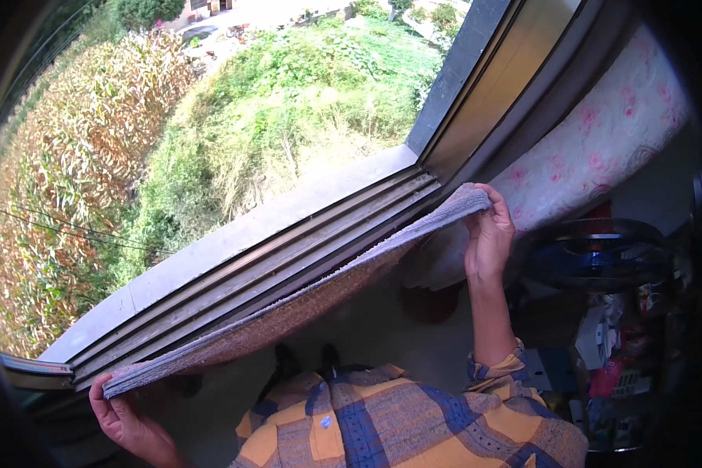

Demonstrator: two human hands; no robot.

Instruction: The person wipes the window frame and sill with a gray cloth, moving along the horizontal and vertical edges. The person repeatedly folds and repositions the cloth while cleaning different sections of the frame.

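Note:
A towel-like cloth (327, 304), grey along its top edge and pinkish brown below, is stretched between my two hands in front of an open window. My left hand (130, 422) pinches its left corner, low at the picture's left. At the other end, my right hand (491, 234) grips the right corner between thumb and fingers, higher up. The cloth's upper edge runs slantwise, close along the inner side of the window's sliding track (257, 257). Its lower part hangs down in shadow, where its bottom edge is hard to make out.
Beyond the grey outer sill (222, 240) lie dry corn plants (88, 134) and green growth. A metal window frame (497, 88) rises at right, beside a floral curtain (596, 128). A dark round fan-like object (596, 254) and cluttered items (608, 351) stand right of me.

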